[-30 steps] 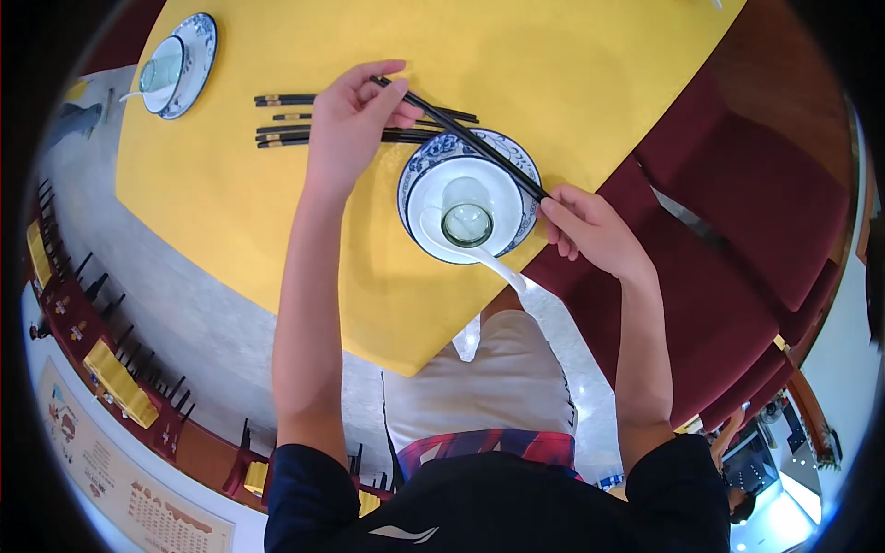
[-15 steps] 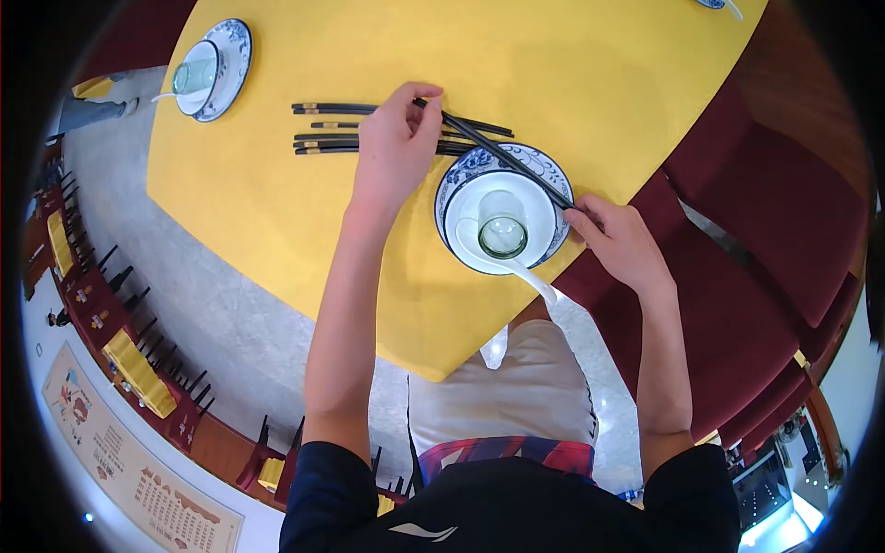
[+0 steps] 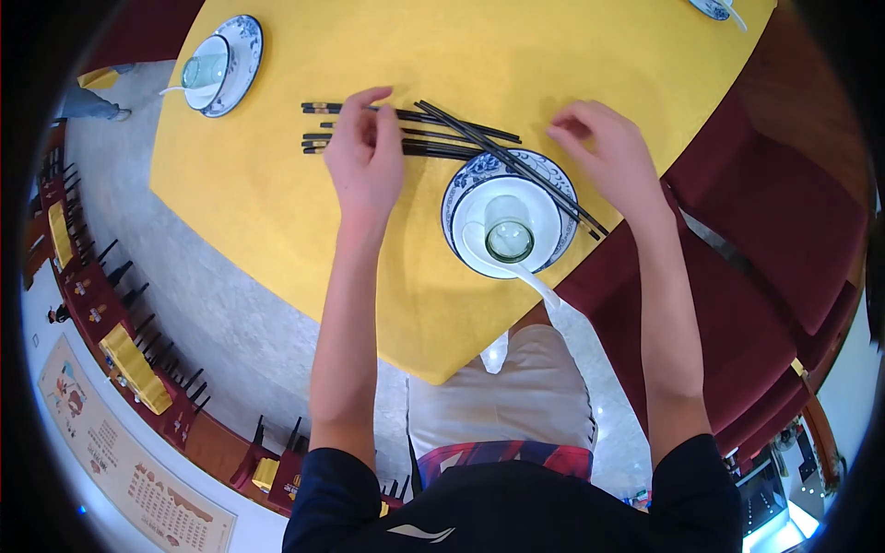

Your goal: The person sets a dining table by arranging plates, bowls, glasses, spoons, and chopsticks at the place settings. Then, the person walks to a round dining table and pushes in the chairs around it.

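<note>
A pair of black chopsticks [image 3: 530, 173] lies slantwise across the rim of a blue-and-white plate [image 3: 556, 172], touched by neither hand. On the plate rests a white bowl [image 3: 466, 217] holding a green-tinted glass [image 3: 509, 230] and a white spoon [image 3: 539, 288]. Several more black chopsticks [image 3: 442, 140] lie on the yellow cloth left of the plate, partly under the pair. My left hand [image 3: 366, 152] hovers at the left part of these chopsticks, fingers curled but apart and nothing seen between them. Above the plate's right side, my right hand [image 3: 608, 147] is raised with loosely bent fingers, holding nothing.
Another place setting [image 3: 241, 66] stands at the table's upper left, and part of one [image 3: 714, 7] shows at the top right. Dark red chairs [image 3: 682, 304] stand close to the table's right edge. A person's leg [image 3: 92, 103] shows at the far left.
Both hands have let go of the chopstick pair, which now lies over the plate. My left hand has moved left, and my right hand has moved up, away from the pair's lower end.
</note>
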Available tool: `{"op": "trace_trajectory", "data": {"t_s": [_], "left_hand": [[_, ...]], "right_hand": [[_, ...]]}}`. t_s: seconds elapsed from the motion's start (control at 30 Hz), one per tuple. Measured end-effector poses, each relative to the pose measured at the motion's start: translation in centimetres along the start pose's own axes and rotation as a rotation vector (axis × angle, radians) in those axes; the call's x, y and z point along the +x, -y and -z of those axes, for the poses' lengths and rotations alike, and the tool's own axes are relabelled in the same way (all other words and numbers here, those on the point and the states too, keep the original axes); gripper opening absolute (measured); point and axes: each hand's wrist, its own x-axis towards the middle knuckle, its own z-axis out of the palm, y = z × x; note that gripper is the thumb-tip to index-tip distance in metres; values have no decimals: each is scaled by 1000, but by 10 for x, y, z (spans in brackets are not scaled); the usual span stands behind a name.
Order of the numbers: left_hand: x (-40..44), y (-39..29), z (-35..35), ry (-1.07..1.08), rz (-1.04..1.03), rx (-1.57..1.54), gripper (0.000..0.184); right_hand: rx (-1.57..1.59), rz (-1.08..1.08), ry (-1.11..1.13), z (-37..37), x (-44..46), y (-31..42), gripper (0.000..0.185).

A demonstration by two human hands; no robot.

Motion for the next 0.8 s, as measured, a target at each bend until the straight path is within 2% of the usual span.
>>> {"op": "trace_trajectory", "data": {"t_s": [0.13,0.17,0.23,0.33,0.43,0.6,0.8], "left_hand": [[-21,31,17,-278,-38,-71,12],[-29,39,21,-280,-47,-65,12],[-42,56,31,-373,61,-47,12],[-52,69,30,-352,-44,112,11],[-51,66,27,-283,-82,138,12],[-52,68,30,-285,-35,118,10],[-52,69,29,-301,-70,118,10]], "right_hand": [[-129,111,222,-17,37,19,19],[-173,144,310,-18,43,23,20],[-185,184,321,-19,49,25,20],[-220,232,356,-18,55,27,18],[-256,263,379,-19,57,27,16],[-240,326,360,-21,56,28,11],[-278,192,420,-16,60,31,12]]}}
